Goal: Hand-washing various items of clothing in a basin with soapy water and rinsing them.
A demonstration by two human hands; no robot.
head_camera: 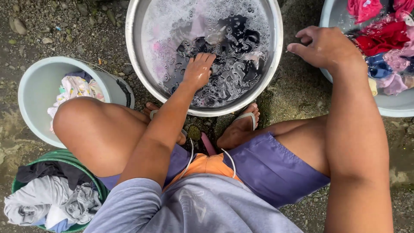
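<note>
Rough, damp ground strewn with gravel and small stones (51,26) is seen from above, with a person squatting over it, bare knees wide apart and feet in flip-flops.

Directly in front of the feet, a large round metal basin (137,64) is set on the ground, filled with soapy, foaming water. Dark wet laundry (235,56) is lying submerged in the suds. The left hand (198,69) is pressed palm-down into the water, fingers together and resting on the dark cloth near the basin's middle.

The right hand (325,45) is held in the air between the metal basin and a pale round plastic basin (388,108) at the right edge. Its fingers are loosely curled and nothing is gripped in it. Red, pink and blue wet garments (384,43) are heaped in that pale basin.

At the left, a pale grey plastic bucket (32,92) is tipped beside the left knee, with a floral pink cloth (77,88) bundled inside. Below it, a green plastic bucket (69,156) is packed with grey and black clothes (47,198).
</note>
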